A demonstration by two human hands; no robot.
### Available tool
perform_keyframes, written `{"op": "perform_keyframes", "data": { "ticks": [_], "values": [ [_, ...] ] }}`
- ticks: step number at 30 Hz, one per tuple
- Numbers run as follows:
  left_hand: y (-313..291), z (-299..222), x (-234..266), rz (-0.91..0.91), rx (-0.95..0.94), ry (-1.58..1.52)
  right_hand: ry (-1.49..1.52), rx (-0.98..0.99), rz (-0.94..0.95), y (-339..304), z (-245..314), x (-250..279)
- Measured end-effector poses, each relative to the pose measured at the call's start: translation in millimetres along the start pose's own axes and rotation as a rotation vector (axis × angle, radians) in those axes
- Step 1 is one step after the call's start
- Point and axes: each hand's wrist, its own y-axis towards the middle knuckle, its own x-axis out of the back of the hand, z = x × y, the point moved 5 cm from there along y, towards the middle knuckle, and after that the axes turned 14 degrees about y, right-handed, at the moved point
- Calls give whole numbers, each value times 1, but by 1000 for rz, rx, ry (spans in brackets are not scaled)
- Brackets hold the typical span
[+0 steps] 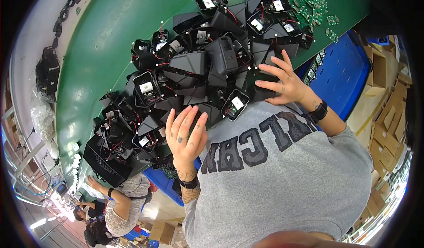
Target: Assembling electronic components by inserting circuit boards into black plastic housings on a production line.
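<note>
My left hand (187,135) is raised at the near edge of a heap of black plastic housings, palm up front, fingers spread and holding nothing. To its right, my right hand (282,81) is also open, fingers apart, over the heap's right side. Between the hands lies an open housing (236,104) with a white square part and a circuit board inside. Another open housing (146,89) sits farther left, with thin red and black wires about it. A closed-looking black housing (222,55) rests on top of the heap's middle.
The heap lies on a green table (106,40). Loose green circuit boards (309,2) are piled at the far right. A blue bin (340,78) stands beside the table on the right, near cardboard boxes (388,120). At lower left sits a co-worker (126,204) with an arm on the table.
</note>
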Motion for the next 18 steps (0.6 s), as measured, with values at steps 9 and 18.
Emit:
{"op": "perform_keyframes", "data": {
  "ticks": [9, 18],
  "values": [
    [12, 3, 13, -58, -4, -23, -170, -5, -76, 22, -4, -4],
    [24, 11, 8, -34, 15, -42, -147, 40, 0, 18, -6, 3]
  ]
}}
